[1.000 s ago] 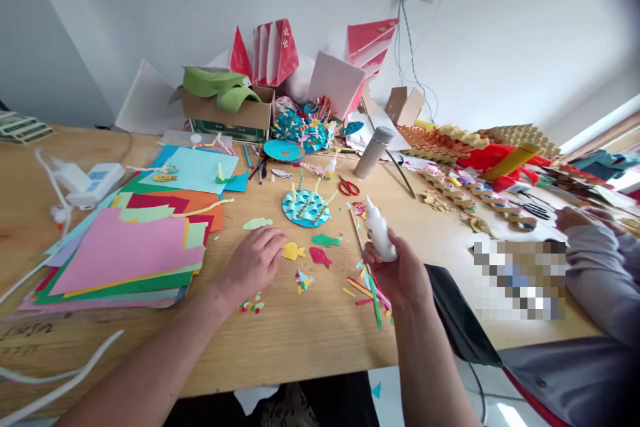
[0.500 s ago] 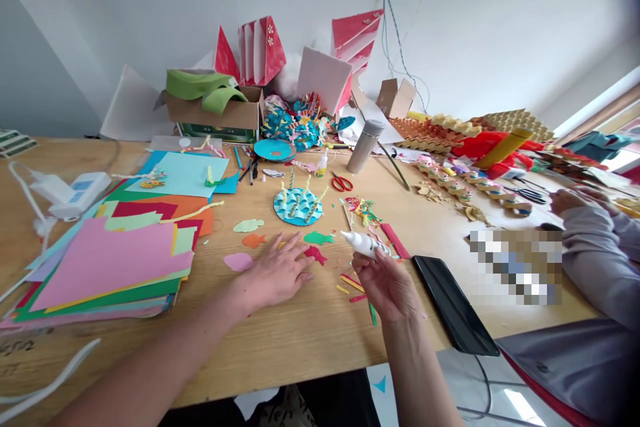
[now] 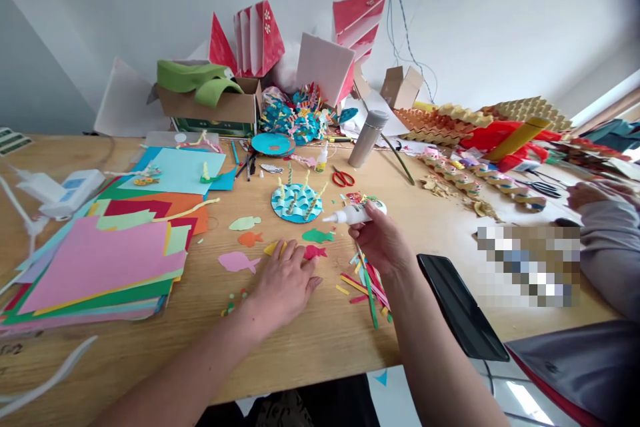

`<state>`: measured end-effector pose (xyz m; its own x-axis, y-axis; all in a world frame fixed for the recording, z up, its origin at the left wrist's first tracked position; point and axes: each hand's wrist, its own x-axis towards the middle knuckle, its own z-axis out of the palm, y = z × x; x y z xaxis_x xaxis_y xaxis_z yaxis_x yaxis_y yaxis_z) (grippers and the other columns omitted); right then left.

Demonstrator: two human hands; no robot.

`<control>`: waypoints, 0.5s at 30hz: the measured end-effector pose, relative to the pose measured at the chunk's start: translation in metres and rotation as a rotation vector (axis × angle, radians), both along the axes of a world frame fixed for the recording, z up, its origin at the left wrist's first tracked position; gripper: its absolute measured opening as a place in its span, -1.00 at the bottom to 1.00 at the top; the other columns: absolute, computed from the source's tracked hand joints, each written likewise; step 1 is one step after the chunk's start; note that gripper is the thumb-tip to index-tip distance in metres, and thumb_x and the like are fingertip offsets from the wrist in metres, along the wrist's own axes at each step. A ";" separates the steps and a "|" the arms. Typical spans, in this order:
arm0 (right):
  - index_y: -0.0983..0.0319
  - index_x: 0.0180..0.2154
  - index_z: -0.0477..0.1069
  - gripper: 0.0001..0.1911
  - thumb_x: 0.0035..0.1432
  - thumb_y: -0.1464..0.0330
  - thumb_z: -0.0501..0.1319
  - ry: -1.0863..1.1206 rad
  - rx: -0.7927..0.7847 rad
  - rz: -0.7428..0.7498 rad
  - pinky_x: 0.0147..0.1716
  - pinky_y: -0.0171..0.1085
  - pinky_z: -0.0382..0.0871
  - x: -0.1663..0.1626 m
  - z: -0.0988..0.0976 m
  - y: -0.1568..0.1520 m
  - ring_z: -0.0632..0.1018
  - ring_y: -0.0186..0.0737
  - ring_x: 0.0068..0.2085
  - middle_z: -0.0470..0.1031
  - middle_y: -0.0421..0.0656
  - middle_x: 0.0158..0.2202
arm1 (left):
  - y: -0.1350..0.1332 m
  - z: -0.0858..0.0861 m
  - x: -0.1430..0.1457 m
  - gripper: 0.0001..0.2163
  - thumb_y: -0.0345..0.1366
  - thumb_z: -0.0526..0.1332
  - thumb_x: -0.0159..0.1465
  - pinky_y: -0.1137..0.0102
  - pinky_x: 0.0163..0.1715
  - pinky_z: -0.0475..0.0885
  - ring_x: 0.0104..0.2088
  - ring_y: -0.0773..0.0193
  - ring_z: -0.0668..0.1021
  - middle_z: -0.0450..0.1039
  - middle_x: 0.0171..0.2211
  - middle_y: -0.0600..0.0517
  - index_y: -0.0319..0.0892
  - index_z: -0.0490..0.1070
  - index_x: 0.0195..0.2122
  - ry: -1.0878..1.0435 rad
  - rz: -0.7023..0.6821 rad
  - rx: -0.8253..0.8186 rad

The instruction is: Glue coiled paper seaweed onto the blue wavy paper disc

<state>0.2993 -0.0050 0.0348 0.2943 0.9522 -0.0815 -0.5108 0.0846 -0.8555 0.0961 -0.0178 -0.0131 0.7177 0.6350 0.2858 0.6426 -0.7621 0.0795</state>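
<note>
My right hand (image 3: 384,240) is wrapped around a white glue bottle (image 3: 351,215). The bottle is tipped nearly level, its nozzle pointing left above the table. My left hand (image 3: 286,285) lies palm down with fingers stretched out, fingertips by a yellow paper fish (image 3: 271,249) and a red paper fish (image 3: 315,251); it partly covers the yellow one. Around it lie a green fish (image 3: 317,235), an orange fish (image 3: 249,239), a pale green fish (image 3: 245,223) and a pink fish (image 3: 237,261), all paper. Behind them rests a blue disc with wavy paper strips and upright twisted pieces (image 3: 297,204).
Coloured paper sheets (image 3: 95,260) are stacked at left. Red scissors (image 3: 343,177), a small yellow-labelled bottle (image 3: 321,159) and a grey flask (image 3: 369,139) stand or lie behind. Paper strips (image 3: 364,283) and a black phone-like slab (image 3: 461,305) are at right, near another person's sleeve (image 3: 607,240).
My right hand has raised the glue bottle and turned its nozzle to the left. My left hand has shifted slightly back, showing more of the pink and yellow fish. The view has shifted slightly.
</note>
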 end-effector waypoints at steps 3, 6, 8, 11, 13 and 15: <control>0.24 -0.39 0.41 -0.69 -0.07 0.20 0.42 -0.086 -0.041 0.056 -0.66 -0.42 0.29 0.003 -0.003 0.004 0.41 -0.41 -0.59 0.43 -0.25 -0.56 | -0.002 -0.005 -0.001 -0.68 -0.15 0.08 0.34 -0.02 0.12 0.23 0.08 -0.04 0.35 0.42 -0.05 -0.14 -0.15 0.43 0.02 -0.031 -0.003 0.016; 0.26 -0.41 0.41 -0.67 -0.14 0.22 0.46 -0.112 -0.058 0.080 -0.62 -0.41 0.31 0.004 -0.012 0.007 0.43 -0.40 -0.58 0.44 -0.24 -0.56 | -0.003 -0.008 -0.002 -0.67 -0.15 0.07 0.35 -0.02 0.15 0.20 0.11 -0.05 0.33 0.41 -0.02 -0.14 -0.16 0.42 0.03 -0.052 -0.004 0.037; 0.26 -0.39 0.41 -0.66 -0.18 0.26 0.47 -0.131 -0.039 0.081 -0.58 -0.40 0.33 0.003 -0.018 0.007 0.43 -0.42 -0.56 0.45 -0.25 -0.53 | -0.003 -0.008 -0.002 -0.66 -0.14 0.06 0.35 -0.02 0.15 0.20 0.11 -0.05 0.34 0.41 -0.02 -0.14 -0.17 0.41 0.05 -0.056 -0.004 0.050; 0.23 -0.38 0.37 -0.66 -0.15 0.26 0.45 -0.254 0.014 0.024 -0.57 -0.38 0.28 0.002 -0.026 0.007 0.40 -0.42 -0.56 0.43 -0.28 -0.52 | -0.003 -0.007 -0.002 -0.66 -0.14 0.05 0.36 -0.01 0.14 0.22 0.10 -0.04 0.35 0.42 -0.02 -0.15 -0.18 0.42 0.04 -0.044 -0.008 0.041; 0.21 -0.38 0.33 -0.68 -0.09 0.23 0.41 -0.417 0.017 -0.046 -0.58 -0.37 0.24 0.001 -0.028 0.005 0.39 -0.40 -0.57 0.41 -0.30 -0.53 | -0.002 -0.007 -0.002 -0.65 -0.14 0.05 0.36 -0.02 0.15 0.21 0.10 -0.05 0.34 0.43 -0.02 -0.16 -0.20 0.42 0.04 -0.036 -0.008 0.032; 0.19 -0.39 0.31 -0.70 -0.06 0.22 0.38 -0.624 -0.009 -0.098 -0.58 -0.35 0.24 -0.001 -0.028 0.002 0.38 -0.37 -0.57 0.39 -0.30 -0.55 | -0.002 -0.007 -0.002 -0.65 -0.14 0.05 0.35 -0.03 0.16 0.19 0.11 -0.06 0.34 0.43 -0.02 -0.16 -0.19 0.43 0.04 -0.034 -0.003 0.019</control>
<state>0.2983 -0.0027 0.0070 0.3745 0.9187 0.1253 0.0946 0.0966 -0.9908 0.0938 -0.0200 -0.0201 0.7097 0.6267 0.3219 0.6371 -0.7659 0.0864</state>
